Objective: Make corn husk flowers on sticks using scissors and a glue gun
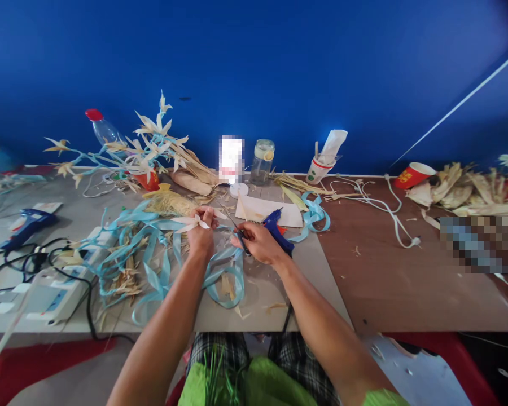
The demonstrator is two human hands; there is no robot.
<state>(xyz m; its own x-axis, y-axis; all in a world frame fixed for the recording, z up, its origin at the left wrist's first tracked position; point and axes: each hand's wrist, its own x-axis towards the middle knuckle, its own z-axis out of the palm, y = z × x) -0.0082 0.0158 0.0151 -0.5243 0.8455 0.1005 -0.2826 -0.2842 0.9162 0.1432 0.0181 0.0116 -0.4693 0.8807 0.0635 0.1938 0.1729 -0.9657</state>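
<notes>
Head: right hand [257, 241] holds scissors [242, 242]; cup logo [311, 177] blurred.

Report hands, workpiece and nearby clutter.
Left hand gripping pale, pointed husk-like petals. Right hand gripping black-handled metal scissors. Looped light-blue ribbon near both hands; blue plastic glue gun beside right hand.

The table [385, 296] is part grey, part brown. The grey bears a power strip [70, 299], blue ribbon [239, 276], husk scraps [227, 286] and a glass jar [261, 168]; the brown, a red cup [412, 176] and white cable [393, 213].
</notes>
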